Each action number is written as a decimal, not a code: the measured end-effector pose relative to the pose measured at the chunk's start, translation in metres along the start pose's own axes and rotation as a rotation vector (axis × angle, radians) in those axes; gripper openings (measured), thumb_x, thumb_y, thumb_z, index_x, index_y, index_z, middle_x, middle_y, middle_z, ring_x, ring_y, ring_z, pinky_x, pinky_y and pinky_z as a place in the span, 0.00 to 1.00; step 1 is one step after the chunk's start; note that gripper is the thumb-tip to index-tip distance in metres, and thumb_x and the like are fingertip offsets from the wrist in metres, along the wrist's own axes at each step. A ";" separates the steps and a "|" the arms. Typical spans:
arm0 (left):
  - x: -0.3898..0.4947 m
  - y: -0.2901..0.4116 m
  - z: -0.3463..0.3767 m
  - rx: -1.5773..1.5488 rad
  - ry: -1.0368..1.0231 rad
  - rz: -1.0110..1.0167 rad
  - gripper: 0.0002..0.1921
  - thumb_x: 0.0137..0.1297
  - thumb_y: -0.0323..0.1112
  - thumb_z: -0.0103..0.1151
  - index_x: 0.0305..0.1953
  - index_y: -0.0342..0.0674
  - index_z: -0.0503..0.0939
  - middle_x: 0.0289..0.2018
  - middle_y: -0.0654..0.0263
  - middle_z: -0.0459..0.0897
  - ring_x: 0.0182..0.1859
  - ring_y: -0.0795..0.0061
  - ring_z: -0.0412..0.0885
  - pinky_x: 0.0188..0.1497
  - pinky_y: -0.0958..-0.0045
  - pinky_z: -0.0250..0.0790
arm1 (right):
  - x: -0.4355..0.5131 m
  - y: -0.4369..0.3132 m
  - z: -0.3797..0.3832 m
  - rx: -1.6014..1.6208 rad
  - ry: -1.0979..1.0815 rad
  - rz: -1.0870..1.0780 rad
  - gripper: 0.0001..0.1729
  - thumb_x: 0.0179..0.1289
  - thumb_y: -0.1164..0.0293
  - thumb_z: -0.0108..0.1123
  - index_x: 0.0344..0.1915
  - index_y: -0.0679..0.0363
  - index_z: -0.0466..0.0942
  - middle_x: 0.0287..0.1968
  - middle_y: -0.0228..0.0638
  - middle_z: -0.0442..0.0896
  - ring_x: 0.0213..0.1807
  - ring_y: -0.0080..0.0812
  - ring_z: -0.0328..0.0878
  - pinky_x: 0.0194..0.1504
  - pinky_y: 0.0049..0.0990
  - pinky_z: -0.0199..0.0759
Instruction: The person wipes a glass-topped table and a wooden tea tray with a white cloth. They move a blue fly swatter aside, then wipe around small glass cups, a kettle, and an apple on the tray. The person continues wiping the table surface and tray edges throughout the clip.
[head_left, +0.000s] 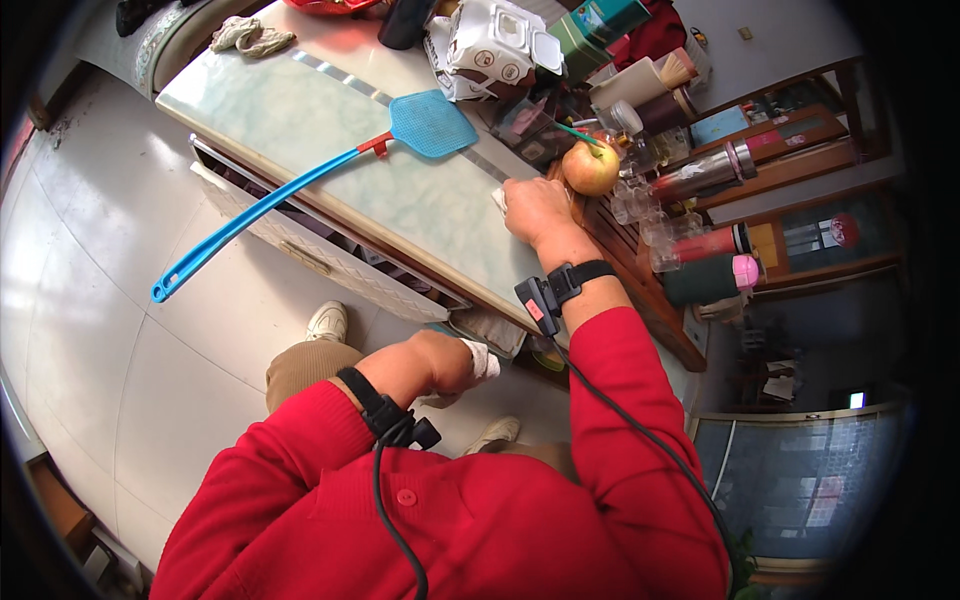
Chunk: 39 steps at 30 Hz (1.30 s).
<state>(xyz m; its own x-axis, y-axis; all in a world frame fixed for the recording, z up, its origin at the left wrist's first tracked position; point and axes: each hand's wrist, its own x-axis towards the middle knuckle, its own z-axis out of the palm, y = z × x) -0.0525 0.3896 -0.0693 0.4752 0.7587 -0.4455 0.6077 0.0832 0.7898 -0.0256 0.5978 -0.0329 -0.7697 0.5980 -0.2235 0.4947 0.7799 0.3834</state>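
Note:
In my left hand (439, 364) is a crumpled white cloth or tissue (484, 361), held low in front of me, apart from the tabletop. My right hand (534, 210) is curled on the marble-patterned tabletop (322, 112) beside a wooden tea tray (615, 240). A small bit of white cloth or tissue (498, 198) shows at its fingers; the rest is hidden. Just beyond that hand, a yellow-red apple (591, 168) sits by the tray. A blue plastic fly swatter (300, 184) lies across the table, its handle jutting past the front edge.
An open drawer (315, 247) sticks out below the table edge. A wet-wipes pack (495, 49), a green box (592, 34), clear glasses (637, 206), a steel thermos (705, 172) and a dark bottle with a pink cap (709, 279) crowd the far side. A beige rag (251, 37) lies left.

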 end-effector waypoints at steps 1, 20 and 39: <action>-0.001 0.002 -0.002 0.020 -0.032 -0.005 0.19 0.68 0.52 0.40 0.33 0.48 0.78 0.26 0.67 0.84 0.31 0.66 0.82 0.35 0.65 0.72 | -0.001 0.000 0.001 0.010 -0.005 -0.006 0.10 0.55 0.71 0.56 0.38 0.54 0.82 0.36 0.39 0.86 0.45 0.38 0.82 0.48 0.37 0.68; -0.016 0.011 -0.010 0.006 -0.093 -0.017 0.14 0.63 0.37 0.49 0.49 0.49 0.78 0.45 0.61 0.84 0.45 0.57 0.83 0.43 0.60 0.74 | -0.105 -0.017 0.026 0.272 0.598 -0.077 0.10 0.49 0.78 0.55 0.34 0.57 0.73 0.39 0.34 0.78 0.39 0.41 0.75 0.42 0.38 0.68; -0.001 0.000 -0.004 0.031 -0.143 -0.019 0.15 0.63 0.46 0.50 0.48 0.54 0.79 0.40 0.64 0.86 0.41 0.63 0.85 0.40 0.65 0.74 | -0.022 -0.048 0.015 0.246 -0.135 0.369 0.19 0.60 0.72 0.49 0.51 0.69 0.67 0.54 0.60 0.74 0.49 0.54 0.81 0.48 0.43 0.77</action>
<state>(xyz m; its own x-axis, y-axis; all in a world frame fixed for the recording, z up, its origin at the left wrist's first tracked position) -0.0550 0.3915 -0.0670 0.5480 0.6576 -0.5171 0.6354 0.0749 0.7686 -0.0265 0.5504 -0.0599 -0.4732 0.8497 -0.2326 0.8191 0.5216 0.2388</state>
